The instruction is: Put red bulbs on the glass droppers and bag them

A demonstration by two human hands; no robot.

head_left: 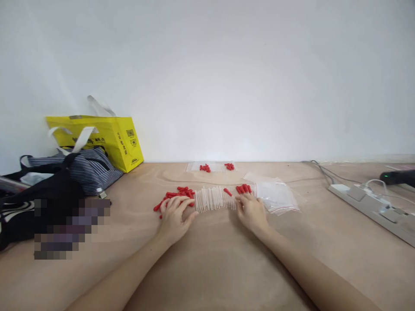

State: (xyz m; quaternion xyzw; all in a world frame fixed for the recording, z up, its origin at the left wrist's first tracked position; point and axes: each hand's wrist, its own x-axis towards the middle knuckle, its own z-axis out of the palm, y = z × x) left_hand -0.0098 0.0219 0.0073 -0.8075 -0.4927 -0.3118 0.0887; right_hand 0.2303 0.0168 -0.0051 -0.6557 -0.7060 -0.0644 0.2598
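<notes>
A row of thin white sticks (214, 198) lies on the wooden table (207, 268) between my hands. My left hand (175, 216) rests with its fingers apart over the near side of a pile of red pieces (184, 190). One red piece (227, 191) lies on top of the sticks. At the right end of the row is my right hand (252, 211), its fingers bent just below a small group of red pieces (244, 188); whether it pinches anything is hidden. Clear plastic bags (279, 198) lie right beside it.
Near the wall, flat clear bags (215, 166) carry more red pieces. A yellow bag (126, 144), a striped bag (94, 170) and a black bag (55, 203) stand at the left. A white power strip (366, 207) with cables lies at the right.
</notes>
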